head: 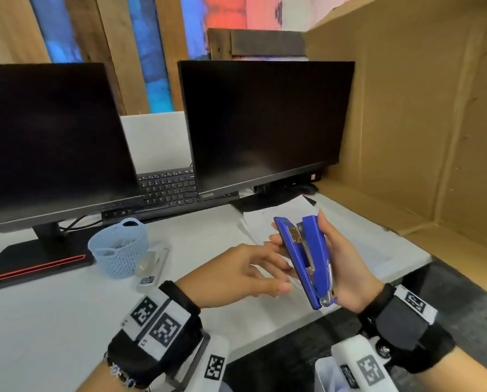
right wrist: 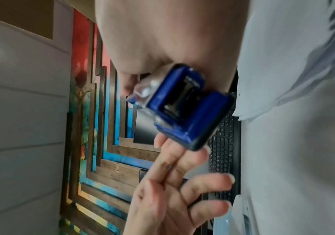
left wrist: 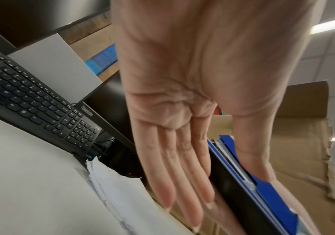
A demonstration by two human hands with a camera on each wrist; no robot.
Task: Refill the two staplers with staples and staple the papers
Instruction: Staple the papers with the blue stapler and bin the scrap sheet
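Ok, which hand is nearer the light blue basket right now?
Left. The left hand is just right of the light blue basket, reaching toward the blue stapler. The right hand holds that stapler farther right, beyond the left hand.

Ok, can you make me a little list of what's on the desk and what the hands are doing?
Blue stapler: held in the air, tilted, partly open
Right hand: grips the blue stapler
Left hand: fingers straight, touching the stapler's base
Clear stapler: lying on the desk
Blue basket: beside the clear stapler
Papers: stacked under the hands
Monitors: two, both dark
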